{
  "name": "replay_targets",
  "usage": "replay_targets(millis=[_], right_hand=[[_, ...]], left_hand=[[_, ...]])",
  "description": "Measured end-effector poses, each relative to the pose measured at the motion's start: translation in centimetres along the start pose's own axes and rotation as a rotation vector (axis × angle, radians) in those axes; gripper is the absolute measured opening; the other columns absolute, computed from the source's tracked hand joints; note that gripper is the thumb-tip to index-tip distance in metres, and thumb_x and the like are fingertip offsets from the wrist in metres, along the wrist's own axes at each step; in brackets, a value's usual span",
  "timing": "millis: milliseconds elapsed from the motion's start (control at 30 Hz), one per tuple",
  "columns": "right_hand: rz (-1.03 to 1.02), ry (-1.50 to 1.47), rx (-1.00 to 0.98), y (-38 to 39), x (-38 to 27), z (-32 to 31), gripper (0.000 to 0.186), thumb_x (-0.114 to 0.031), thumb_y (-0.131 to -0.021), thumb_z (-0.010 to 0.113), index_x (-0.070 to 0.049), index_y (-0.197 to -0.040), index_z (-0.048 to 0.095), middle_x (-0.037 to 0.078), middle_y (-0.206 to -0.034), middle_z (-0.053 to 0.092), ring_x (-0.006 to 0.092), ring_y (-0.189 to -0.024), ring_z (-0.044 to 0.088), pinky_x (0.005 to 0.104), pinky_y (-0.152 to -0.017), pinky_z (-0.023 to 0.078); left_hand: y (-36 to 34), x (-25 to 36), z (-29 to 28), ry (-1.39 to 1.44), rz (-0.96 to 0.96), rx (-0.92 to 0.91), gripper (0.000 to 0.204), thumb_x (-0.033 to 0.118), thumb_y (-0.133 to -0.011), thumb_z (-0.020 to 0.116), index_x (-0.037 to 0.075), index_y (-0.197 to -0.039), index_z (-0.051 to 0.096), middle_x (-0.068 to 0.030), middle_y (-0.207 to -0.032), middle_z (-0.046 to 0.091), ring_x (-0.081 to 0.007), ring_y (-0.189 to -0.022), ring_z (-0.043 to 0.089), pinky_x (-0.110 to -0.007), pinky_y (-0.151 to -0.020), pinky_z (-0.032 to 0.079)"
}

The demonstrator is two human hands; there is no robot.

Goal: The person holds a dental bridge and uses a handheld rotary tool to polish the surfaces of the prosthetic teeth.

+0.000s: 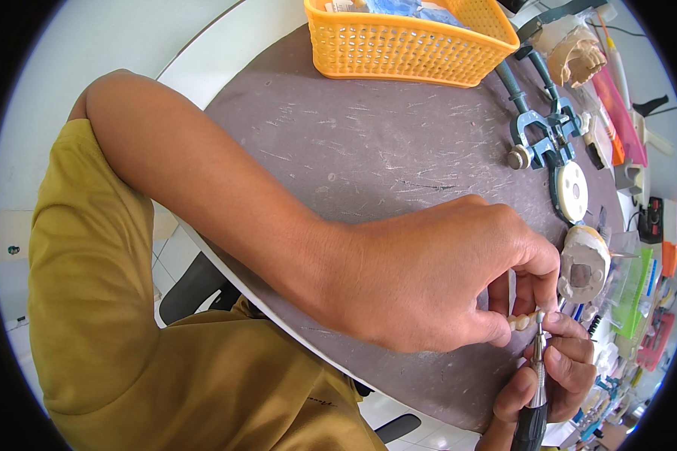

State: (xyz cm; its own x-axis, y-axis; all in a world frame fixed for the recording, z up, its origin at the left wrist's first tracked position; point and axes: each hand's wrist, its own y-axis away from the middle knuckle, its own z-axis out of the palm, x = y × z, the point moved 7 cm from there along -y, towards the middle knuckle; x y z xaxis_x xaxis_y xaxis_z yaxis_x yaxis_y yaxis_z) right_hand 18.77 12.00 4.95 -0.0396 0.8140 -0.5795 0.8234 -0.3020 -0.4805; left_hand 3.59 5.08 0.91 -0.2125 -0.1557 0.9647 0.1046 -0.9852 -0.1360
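My left hand [421,278] reaches in from the left and pinches a small row of tooth-coloured dental crowns [520,323] between thumb and fingertips. At the lower right, my right hand [568,368] grips a dental handpiece [535,406] with a black grip and a silver neck, held upright. Its pale, rounded tip stands at the right end of the crowns; whether it touches them I cannot tell. The fingertips of both hands come close together there and hide part of the crowns.
A yellow perforated basket [414,52] with blue wrapped items stands on the brown, scratched tabletop [316,143]. A blue-green metal articulator [538,128] lies at the right, near a plaster model [585,263]. Another dental cast [579,56] and assorted tools crowd the right edge.
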Motion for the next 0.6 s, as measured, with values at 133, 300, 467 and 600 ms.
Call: replay_targets(millis=[133, 300, 467, 600], right_hand=[[-0.023, 0.014, -0.025, 0.05, 0.1, -0.19, 0.031, -0.036, -0.091, 0.063, -0.01, -0.101, 0.05, 0.008, -0.084, 0.052, 0.0276, -0.098, 0.058, 0.0415, -0.089, 0.048], [0.016, -0.081, 0.059, 0.61, 0.29, -0.12, 0.034, -0.041, -0.091, 0.063, -0.012, -0.102, 0.049, 0.005, -0.082, 0.05, 0.0265, -0.099, 0.059, 0.0421, -0.09, 0.047], [0.011, -0.05, 0.039, 0.59, 0.4, -0.2, 0.035, -0.042, -0.091, 0.063, -0.012, -0.102, 0.049, 0.005, -0.082, 0.05, 0.0263, -0.1, 0.059, 0.0417, -0.09, 0.048], [-0.001, -0.046, 0.021, 0.36, 0.33, -0.04, 0.033, -0.04, -0.091, 0.063, -0.012, -0.103, 0.05, 0.006, -0.084, 0.051, 0.0265, -0.1, 0.059, 0.0408, -0.089, 0.048]], left_hand=[[0.02, 0.05, 0.02, -0.004, -0.001, 0.001, 0.016, -0.001, -0.074, 0.064, -0.006, -0.089, 0.063, -0.0153, -0.075, 0.066, -0.0217, -0.074, 0.067, -0.033, -0.07, 0.053], [-0.06, -0.02, 0.06, 0.013, 0.017, -0.001, 0.015, -0.001, -0.074, 0.064, -0.006, -0.089, 0.062, -0.0148, -0.075, 0.066, -0.0213, -0.074, 0.067, -0.033, -0.069, 0.053], [-0.08, 0.04, 0.04, 0.015, 0.002, -0.005, 0.015, -0.002, -0.074, 0.064, -0.005, -0.089, 0.062, -0.0144, -0.076, 0.066, -0.021, -0.074, 0.067, -0.033, -0.069, 0.053], [-0.02, 0.03, 0.02, 0.006, -0.003, -0.005, 0.015, -0.002, -0.074, 0.064, -0.006, -0.089, 0.063, -0.0143, -0.076, 0.066, -0.0209, -0.074, 0.067, -0.033, -0.069, 0.053]])
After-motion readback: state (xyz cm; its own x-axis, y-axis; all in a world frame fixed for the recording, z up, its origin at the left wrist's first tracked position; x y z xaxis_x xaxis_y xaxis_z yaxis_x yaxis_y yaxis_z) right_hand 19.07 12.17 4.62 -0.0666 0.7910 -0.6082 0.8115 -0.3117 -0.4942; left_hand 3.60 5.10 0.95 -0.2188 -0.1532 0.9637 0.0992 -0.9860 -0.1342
